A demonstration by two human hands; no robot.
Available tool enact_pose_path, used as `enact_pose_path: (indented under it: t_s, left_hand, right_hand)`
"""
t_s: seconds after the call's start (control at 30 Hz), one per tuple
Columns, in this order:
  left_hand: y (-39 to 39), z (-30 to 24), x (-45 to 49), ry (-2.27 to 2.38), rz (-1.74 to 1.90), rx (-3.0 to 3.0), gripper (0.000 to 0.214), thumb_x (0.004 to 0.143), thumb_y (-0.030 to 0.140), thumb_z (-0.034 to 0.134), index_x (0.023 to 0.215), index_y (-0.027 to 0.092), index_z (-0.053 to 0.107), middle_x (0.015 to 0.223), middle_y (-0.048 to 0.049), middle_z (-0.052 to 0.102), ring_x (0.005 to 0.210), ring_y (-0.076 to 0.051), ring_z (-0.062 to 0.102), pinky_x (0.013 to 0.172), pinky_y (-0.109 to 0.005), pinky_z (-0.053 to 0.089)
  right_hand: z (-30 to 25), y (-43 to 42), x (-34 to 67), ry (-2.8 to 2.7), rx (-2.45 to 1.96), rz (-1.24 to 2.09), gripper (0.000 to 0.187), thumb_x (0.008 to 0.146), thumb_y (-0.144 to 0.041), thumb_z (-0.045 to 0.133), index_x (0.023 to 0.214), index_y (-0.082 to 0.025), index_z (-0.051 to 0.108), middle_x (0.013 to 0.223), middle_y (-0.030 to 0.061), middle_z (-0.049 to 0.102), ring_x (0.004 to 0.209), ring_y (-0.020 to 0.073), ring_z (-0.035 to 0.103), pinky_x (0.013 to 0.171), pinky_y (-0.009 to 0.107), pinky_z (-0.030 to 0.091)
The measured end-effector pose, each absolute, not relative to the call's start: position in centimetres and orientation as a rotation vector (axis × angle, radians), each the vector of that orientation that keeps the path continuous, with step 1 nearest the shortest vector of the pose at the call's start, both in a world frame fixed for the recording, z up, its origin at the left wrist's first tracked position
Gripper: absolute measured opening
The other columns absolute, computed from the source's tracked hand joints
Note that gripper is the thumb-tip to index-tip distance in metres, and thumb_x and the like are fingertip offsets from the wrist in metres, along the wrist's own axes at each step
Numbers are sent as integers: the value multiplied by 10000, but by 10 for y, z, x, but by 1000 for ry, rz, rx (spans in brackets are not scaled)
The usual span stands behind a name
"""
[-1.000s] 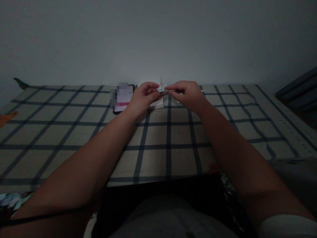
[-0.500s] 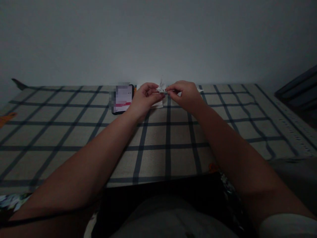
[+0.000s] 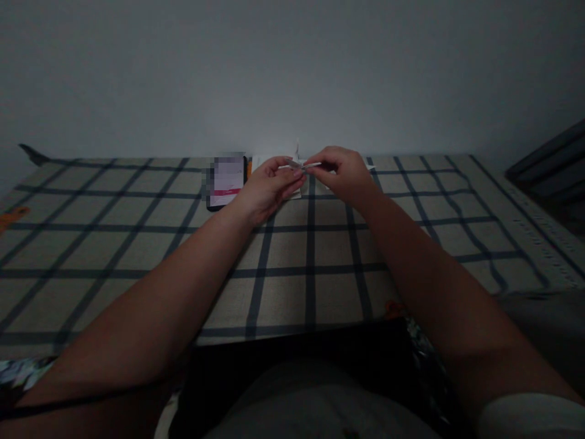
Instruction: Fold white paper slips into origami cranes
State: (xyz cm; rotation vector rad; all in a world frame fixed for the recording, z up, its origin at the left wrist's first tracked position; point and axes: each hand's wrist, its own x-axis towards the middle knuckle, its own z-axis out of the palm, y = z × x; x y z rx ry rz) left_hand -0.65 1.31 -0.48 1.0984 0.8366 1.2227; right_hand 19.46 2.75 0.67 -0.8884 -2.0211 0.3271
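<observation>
Near the far edge of the table, my left hand (image 3: 273,183) and my right hand (image 3: 346,174) meet at a small piece of folded white paper (image 3: 297,164). The left thumb and fingers pinch its left side. Right thumb and forefinger close on a thin flap at its right, and a narrow point sticks up between the hands. Its exact folded form is too small and dim to make out. White sheets (image 3: 295,195) lie under and behind the hands, partly hidden by them. A phone (image 3: 228,183) with a lit, partly blurred screen sits just left of my left hand.
A checked cloth (image 3: 283,292) in beige and dark blue covers the table, which meets a plain wall (image 3: 292,73). Something orange (image 3: 13,217) lies at the far left. A dark slatted object (image 3: 553,164) stands at the right.
My left hand has turned slightly, its fingers closing more over the paper. The paper between the hands now looks flatter, with a thin flap stretched toward my right fingers.
</observation>
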Motion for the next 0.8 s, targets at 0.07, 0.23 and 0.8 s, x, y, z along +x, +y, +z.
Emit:
enact_pose_path:
  t_s: [0.07, 0.23, 0.8]
  left_hand:
    - [13, -4, -6, 838, 1227, 1090, 387, 764, 142, 894, 991, 238, 596, 910, 37, 720, 948, -117, 760, 1001, -283, 630]
    - [11, -1, -5, 818, 1228, 1071, 385, 762, 114, 890, 975, 235, 593, 881, 47, 724, 893, -103, 758, 982, -267, 630]
    - [23, -17, -11, 766, 1344, 1314, 433, 715, 162, 871, 991, 258, 552, 837, 52, 717, 822, -132, 743, 881, -300, 629]
  right_hand:
    - [8, 28, 196, -2034, -888, 317, 143, 922, -310, 728, 980, -217, 820, 879, 40, 741, 857, 201, 632, 804, 350, 504]
    - [9, 26, 194, -2031, -890, 291, 123, 914, -277, 724, 955, -220, 825, 897, 43, 761, 868, 211, 647, 833, 367, 504]
    - [5, 31, 198, -1982, -844, 293, 239, 972, -345, 670, 1088, -190, 810, 993, 73, 764, 899, 211, 662, 848, 376, 536]
